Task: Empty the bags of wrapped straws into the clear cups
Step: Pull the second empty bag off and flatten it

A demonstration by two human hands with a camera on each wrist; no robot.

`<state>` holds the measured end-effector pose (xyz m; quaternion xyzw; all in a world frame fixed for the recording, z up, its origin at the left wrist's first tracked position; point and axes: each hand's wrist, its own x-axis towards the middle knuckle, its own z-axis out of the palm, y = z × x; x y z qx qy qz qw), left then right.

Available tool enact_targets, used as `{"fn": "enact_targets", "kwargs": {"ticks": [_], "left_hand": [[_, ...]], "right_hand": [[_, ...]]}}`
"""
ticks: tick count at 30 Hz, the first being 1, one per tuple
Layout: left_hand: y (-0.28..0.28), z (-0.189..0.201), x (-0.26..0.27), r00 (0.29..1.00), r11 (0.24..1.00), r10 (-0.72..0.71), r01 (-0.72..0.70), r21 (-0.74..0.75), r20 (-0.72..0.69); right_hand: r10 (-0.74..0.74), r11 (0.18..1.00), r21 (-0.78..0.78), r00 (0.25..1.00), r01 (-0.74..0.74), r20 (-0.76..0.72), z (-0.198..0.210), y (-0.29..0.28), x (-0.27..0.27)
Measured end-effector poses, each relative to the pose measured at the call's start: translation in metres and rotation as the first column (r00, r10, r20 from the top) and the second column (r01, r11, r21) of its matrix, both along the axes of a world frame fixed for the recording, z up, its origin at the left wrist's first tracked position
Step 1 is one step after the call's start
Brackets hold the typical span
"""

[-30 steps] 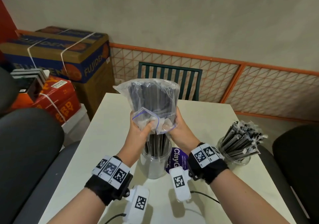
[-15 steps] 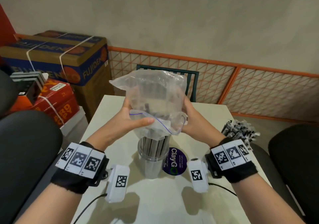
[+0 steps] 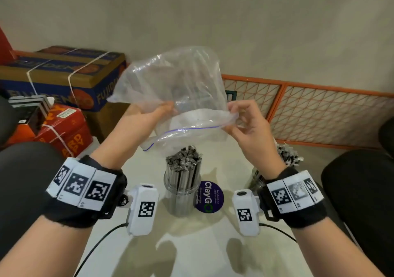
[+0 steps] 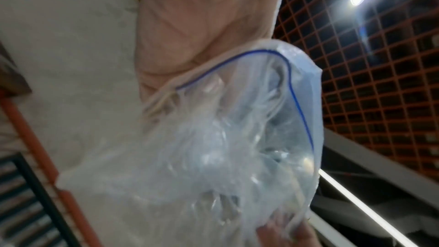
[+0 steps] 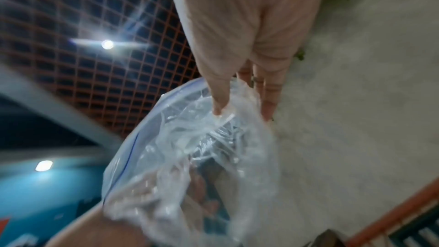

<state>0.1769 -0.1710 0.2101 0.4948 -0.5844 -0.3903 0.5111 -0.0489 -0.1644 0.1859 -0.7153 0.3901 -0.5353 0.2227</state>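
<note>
A clear zip bag [image 3: 177, 97] with a blue seal line hangs mouth-down above the table and looks empty. My left hand [image 3: 157, 111] grips its left side and my right hand [image 3: 238, 116] pinches its right edge by the mouth. Below it a clear cup [image 3: 181, 200] stands full of wrapped dark straws [image 3: 184, 162], upright, their tops above the rim. A second cup of straws [image 3: 285, 157] stands at the right, partly hidden by my right wrist. In the left wrist view the bag [image 4: 225, 147] fills the frame. In the right wrist view the bag [image 5: 190, 157] hangs from my fingers [image 5: 266, 104].
A purple round ClayGo sticker [image 3: 210, 196] lies beside the middle cup on the white table [image 3: 191, 251]. Dark chairs flank the table on the left [image 3: 27, 180] and on the right [image 3: 358, 191]. Strapped cardboard boxes [image 3: 64, 76] stand at the back left, an orange mesh rail [image 3: 319, 110] behind.
The bag has risen off the cup and the straws have slid out of it into the cup. Both hands moved up and apart, spreading the bag's mouth.
</note>
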Motion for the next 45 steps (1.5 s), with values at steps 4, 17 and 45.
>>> {"fn": "enact_targets", "kwargs": {"ticks": [4,17,45], "left_hand": [[0.0,0.007,-0.004,0.968,0.996,0.042,-0.02,0.089,-0.246],[0.065,-0.008,-0.113,0.794,0.872,-0.488,0.462,0.161,0.363],[0.124,-0.08,-0.246,0.764,0.736,-0.642,0.638,0.225,-0.066]], "right_hand": [[-0.095,0.991,-0.123,0.898,0.047,-0.429,-0.008,0.029,-0.03],[-0.196,0.965,-0.005,0.704,0.264,-0.682,0.057,0.119,-0.089],[-0.495,0.855,-0.089,0.755,0.51,-0.43,0.031,0.188,-0.224]]}}
